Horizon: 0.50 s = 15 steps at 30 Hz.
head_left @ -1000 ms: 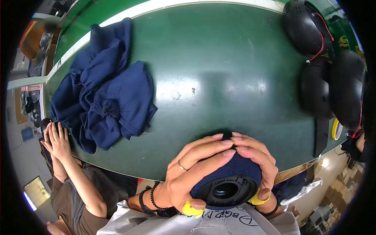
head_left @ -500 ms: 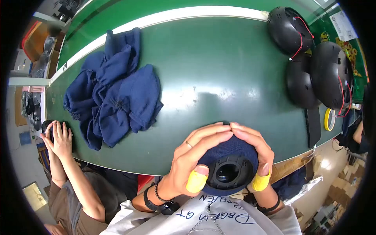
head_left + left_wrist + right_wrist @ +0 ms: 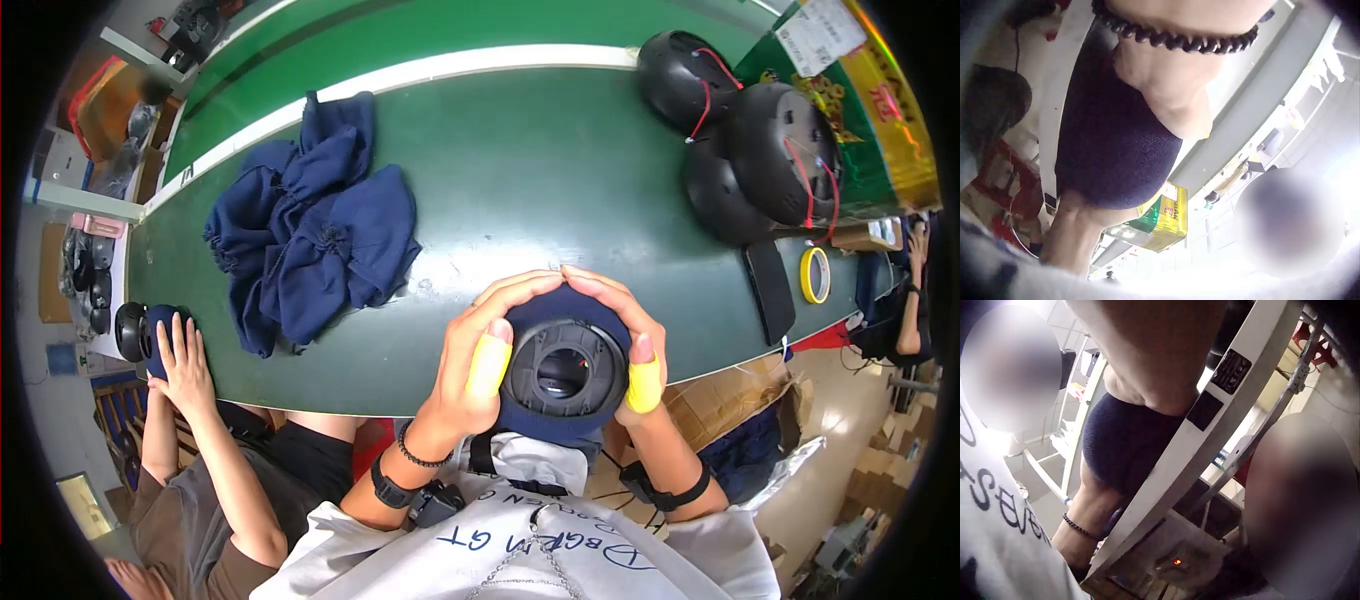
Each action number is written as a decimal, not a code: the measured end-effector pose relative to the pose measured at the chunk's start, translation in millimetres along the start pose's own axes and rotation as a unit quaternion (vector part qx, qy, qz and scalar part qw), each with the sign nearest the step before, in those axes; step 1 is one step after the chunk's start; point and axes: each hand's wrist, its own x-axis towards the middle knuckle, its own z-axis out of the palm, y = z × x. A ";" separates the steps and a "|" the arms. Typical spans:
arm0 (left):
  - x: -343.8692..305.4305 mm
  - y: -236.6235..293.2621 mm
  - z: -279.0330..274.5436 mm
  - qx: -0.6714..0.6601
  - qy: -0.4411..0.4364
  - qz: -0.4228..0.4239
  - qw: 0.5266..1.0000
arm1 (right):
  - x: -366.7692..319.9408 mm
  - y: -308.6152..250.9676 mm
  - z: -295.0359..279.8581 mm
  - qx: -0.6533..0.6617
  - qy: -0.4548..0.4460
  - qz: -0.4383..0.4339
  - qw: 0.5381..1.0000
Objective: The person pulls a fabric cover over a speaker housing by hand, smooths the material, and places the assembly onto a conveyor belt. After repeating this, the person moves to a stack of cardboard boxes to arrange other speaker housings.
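A rounded black part with a round central opening (image 3: 565,372), wrapped in navy knit fabric (image 3: 575,306), is held between both hands near the table's front edge. My left hand (image 3: 474,362) curls round its left side and my right hand (image 3: 634,352) round its right, fingertips meeting at the far side. Yellow wraps cover both thumbs. The opening faces up toward the head camera. In the left wrist view the navy fabric (image 3: 1110,147) fills the space between the hands; the right wrist view shows the fabric (image 3: 1124,440) beside the table edge.
Navy fabric pieces (image 3: 320,235) lie heaped at the left of the green table (image 3: 520,170). Black shells with red wires (image 3: 785,155), a black flat piece (image 3: 768,290), yellow tape (image 3: 815,276) and a green-yellow box (image 3: 880,110) are at the right. Another person's hands (image 3: 184,365) work at far left.
Both hands have raised the covered part away from my body and tilted its opening further toward the head camera. The head view has shifted. The other person's hands have changed position on their item.
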 end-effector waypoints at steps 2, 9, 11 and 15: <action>0.5 -1.0 -1.7 0.005 -0.012 0.007 1.000 | 0.1 -1.1 -0.5 0.014 -0.010 -0.017 1.000; -10.8 21.2 2.4 0.085 0.054 0.062 0.993 | -8.6 -33.0 10.8 -0.080 0.089 -0.045 0.992; -12.4 13.8 8.9 0.200 0.035 0.110 0.973 | -12.5 -32.3 19.4 -0.170 0.064 -0.062 0.981; -17.0 -0.4 11.4 0.174 0.064 0.135 0.973 | -22.8 -12.7 22.1 -0.139 0.099 -0.076 0.982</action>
